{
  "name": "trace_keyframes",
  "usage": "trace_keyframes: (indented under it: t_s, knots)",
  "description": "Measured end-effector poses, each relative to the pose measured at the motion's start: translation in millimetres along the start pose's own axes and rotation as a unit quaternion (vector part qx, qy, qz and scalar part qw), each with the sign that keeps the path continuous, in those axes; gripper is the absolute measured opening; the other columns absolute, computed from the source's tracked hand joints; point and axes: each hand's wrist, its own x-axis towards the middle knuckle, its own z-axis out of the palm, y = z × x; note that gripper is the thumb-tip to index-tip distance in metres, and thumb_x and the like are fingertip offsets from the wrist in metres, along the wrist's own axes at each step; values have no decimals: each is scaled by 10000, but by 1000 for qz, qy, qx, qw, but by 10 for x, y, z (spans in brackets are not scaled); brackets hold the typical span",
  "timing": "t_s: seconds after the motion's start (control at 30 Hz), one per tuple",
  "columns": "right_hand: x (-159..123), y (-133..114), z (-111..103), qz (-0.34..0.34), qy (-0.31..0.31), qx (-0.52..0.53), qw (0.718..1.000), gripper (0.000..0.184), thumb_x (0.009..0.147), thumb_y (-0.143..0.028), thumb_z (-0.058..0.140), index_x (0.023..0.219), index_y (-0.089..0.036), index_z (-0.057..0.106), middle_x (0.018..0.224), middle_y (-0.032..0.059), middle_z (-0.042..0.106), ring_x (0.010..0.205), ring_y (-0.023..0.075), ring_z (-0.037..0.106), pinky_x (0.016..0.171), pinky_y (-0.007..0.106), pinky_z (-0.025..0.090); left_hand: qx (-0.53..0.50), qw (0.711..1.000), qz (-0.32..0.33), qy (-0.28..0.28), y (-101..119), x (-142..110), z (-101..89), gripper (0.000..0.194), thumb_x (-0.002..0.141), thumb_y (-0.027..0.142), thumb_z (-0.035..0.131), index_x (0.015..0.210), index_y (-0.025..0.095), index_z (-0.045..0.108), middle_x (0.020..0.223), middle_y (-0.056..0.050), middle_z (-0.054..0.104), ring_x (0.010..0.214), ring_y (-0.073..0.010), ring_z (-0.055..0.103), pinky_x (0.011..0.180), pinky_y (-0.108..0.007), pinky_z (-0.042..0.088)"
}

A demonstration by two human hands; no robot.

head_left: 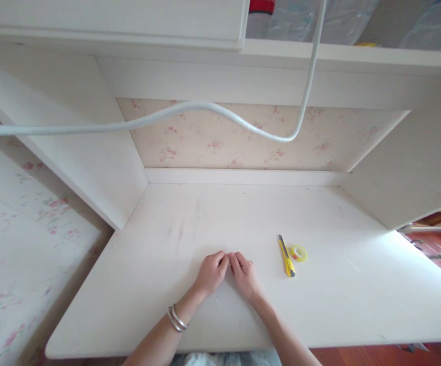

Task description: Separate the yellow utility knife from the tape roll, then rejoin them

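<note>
My left hand [213, 272] rests low over the white desk [159, 284], its fingers curled and pinched, with a silver bangle [177, 319] on the wrist. Fingertip to fingertip with it, my right hand [244, 274] is closed in the same way. Whatever lies between the two pinches, if anything, is too small to make out. To the right of my right hand, a yellow utility knife [286, 258] lies flat, its dark end pointing to the back. Just beside the knife sits a small roll of clear yellowish tape [298, 253].
White side panels [79, 112] flank the desk, and flowered wallpaper [213, 145] covers the back. A pale cable [197, 105] hangs across the upper view. Above is a cabinet [109, 20] with an open shelf [338, 56] holding plastic-wrapped things. Reddish floor shows at the right.
</note>
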Motion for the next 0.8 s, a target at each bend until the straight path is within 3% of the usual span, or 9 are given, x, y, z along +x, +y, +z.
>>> trace_keyframes:
  t_s: [0.4, 0.57, 0.67, 0.73, 0.8]
  knots:
    - [7, -36, -8, -7, -9, -7, 1000, 374, 923, -461, 357, 665, -224, 487, 544, -42, 457, 505, 117, 416, 514, 232, 323, 10, 1000, -16, -5, 38, 7, -36, 388, 918, 366, 312, 620, 186, 481, 569, 15, 494, 566, -119, 461, 570, -217, 341]
    - [13, -68, -34, 36, 6, 47, 998, 425, 881, -532, 407, 625, -208, 509, 501, -44, 413, 486, 117, 379, 492, 240, 296, -74, 996, -39, -3, 73, -4, -65, 383, 891, 409, 355, 596, 184, 449, 541, 34, 419, 547, -110, 412, 538, -228, 317]
    - [-50, -249, -181, 84, 67, 160, 981, 433, 865, -539, 427, 583, -216, 480, 462, -49, 341, 455, 119, 315, 466, 256, 270, -173, 981, -91, -9, 168, -81, -200, 383, 850, 466, 414, 577, 196, 423, 494, 50, 339, 486, -102, 351, 488, -244, 293]
    - [-171, -447, -390, 78, 108, 225, 965, 439, 866, -527, 416, 536, -237, 402, 457, -43, 314, 456, 132, 300, 461, 271, 292, -248, 962, -112, -15, 280, -201, -382, 428, 815, 507, 449, 519, 213, 354, 450, 53, 299, 435, -97, 302, 460, -262, 287]
    - [-380, -653, -681, 49, 135, 189, 971, 470, 892, -517, 317, 500, -259, 350, 424, -33, 279, 439, 160, 319, 509, 335, 387, -315, 944, -100, 0, 412, -404, -630, 517, 804, 555, 423, 440, 225, 264, 391, 37, 284, 399, -102, 302, 468, -300, 331]
